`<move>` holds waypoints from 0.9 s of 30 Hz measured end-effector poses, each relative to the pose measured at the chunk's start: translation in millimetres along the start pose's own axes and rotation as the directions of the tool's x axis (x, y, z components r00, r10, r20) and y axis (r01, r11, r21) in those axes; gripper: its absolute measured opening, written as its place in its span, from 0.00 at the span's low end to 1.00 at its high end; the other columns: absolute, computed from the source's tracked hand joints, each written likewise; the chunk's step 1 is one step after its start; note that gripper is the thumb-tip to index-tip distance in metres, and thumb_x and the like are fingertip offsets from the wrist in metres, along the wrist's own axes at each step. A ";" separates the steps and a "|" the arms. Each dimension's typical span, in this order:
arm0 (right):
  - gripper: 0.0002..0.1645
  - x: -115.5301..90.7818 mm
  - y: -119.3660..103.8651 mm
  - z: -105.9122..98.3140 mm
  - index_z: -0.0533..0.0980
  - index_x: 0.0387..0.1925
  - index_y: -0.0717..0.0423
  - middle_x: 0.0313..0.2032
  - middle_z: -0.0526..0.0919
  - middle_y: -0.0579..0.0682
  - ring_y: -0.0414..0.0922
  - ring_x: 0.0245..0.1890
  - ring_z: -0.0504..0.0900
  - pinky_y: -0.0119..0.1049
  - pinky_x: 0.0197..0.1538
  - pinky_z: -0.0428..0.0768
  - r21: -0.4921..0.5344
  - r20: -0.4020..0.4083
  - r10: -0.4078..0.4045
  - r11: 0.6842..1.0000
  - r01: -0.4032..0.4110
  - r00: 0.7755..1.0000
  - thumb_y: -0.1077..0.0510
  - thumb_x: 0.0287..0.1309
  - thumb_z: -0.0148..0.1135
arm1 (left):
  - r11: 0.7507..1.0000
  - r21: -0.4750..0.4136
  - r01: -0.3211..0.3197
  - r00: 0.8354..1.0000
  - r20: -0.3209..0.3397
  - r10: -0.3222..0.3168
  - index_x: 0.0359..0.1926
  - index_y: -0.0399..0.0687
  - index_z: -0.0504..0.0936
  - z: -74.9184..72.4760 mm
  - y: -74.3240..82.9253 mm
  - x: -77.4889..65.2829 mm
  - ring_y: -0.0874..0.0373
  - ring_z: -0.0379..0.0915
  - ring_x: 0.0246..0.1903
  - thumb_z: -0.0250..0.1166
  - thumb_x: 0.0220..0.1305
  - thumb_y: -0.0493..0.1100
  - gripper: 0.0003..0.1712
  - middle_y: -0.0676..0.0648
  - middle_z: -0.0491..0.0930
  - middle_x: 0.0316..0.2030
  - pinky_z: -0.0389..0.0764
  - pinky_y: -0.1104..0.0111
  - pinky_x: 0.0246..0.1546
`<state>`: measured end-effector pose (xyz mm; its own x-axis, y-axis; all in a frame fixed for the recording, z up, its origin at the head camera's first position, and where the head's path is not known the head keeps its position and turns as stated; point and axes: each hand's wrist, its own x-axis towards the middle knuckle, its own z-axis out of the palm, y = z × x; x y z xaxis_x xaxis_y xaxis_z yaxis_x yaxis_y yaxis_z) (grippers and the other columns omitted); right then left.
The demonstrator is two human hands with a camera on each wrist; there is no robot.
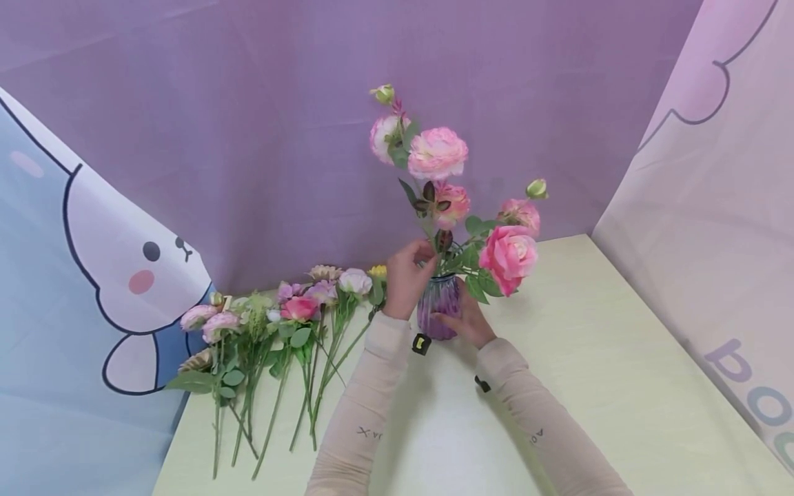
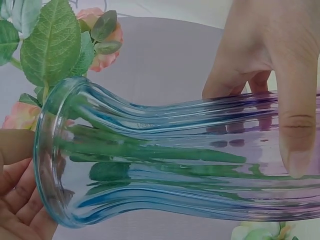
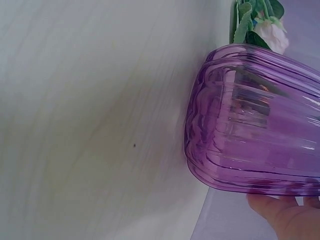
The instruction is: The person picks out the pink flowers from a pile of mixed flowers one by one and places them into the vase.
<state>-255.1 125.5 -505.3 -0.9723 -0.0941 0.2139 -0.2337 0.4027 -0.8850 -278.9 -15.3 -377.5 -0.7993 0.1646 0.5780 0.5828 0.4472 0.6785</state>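
Note:
A ribbed glass vase (image 1: 439, 313), blue at its flared rim and purple toward the base, stands upright on the table. My right hand (image 1: 474, 320) grips its lower body, thumb across the front and fingers round the far side. Green stems show through the glass (image 2: 165, 150). My left hand (image 1: 409, 275) is at the vase mouth, its curled fingers pinching a flower stem just above the rim. Artificial flowers rise from the vase: a pale pink bloom (image 1: 438, 153) on a tall stem and a deeper pink rose (image 1: 509, 256) leaning right.
Several artificial flowers lie on the table to the left, among them a bright pink rose (image 1: 300, 308) and a white bloom (image 1: 355, 282), stems toward me. A purple cloth backdrop (image 1: 298, 138) hangs behind the pale table (image 1: 577, 386), with printed cloth (image 1: 701, 227) on both sides.

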 end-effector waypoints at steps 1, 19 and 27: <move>0.58 -0.1 0.0 0.1 0.42 0.71 0.60 0.69 0.53 0.66 0.60 0.70 0.50 0.55 0.70 0.49 0.002 0.002 0.002 1.000 -0.002 1.000 0.55 0.49 0.70 | 1.000 0.004 0.005 1.000 0.011 -0.005 0.34 0.38 0.81 0.2 0.3 -0.4 0.54 0.81 0.31 0.66 0.54 0.33 0.05 0.44 0.84 0.31 0.80 0.68 0.37; 0.59 -0.7 -0.5 -1.1 0.40 0.71 0.64 0.69 0.50 0.70 0.62 0.70 0.49 0.55 0.70 0.49 -0.018 0.020 0.038 0.999 -0.038 0.999 0.54 0.50 0.68 | 1.000 0.008 0.028 1.000 0.012 -0.028 0.49 0.39 0.76 2.8 4.5 -0.2 0.54 0.81 0.31 0.65 0.60 0.44 0.19 0.44 0.84 0.32 0.80 0.64 0.34; 0.58 1.0 3.6 0.1 0.43 0.70 0.63 0.68 0.51 0.66 0.60 0.69 0.50 0.55 0.70 0.49 0.040 0.000 0.006 0.999 -0.006 1.000 0.55 0.48 0.70 | 0.944 0.036 -0.327 0.936 -0.124 0.329 0.40 0.34 0.75 10.5 -0.7 7.4 0.63 0.72 0.26 0.58 0.61 0.32 0.07 0.45 0.77 0.27 0.74 0.76 0.24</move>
<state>-256.9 126.7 -508.3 -0.9737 -0.0920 0.2087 -0.2279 0.3663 -0.9022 -286.8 -5.2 -378.4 -0.5386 0.1925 0.8203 0.8062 0.4006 0.4353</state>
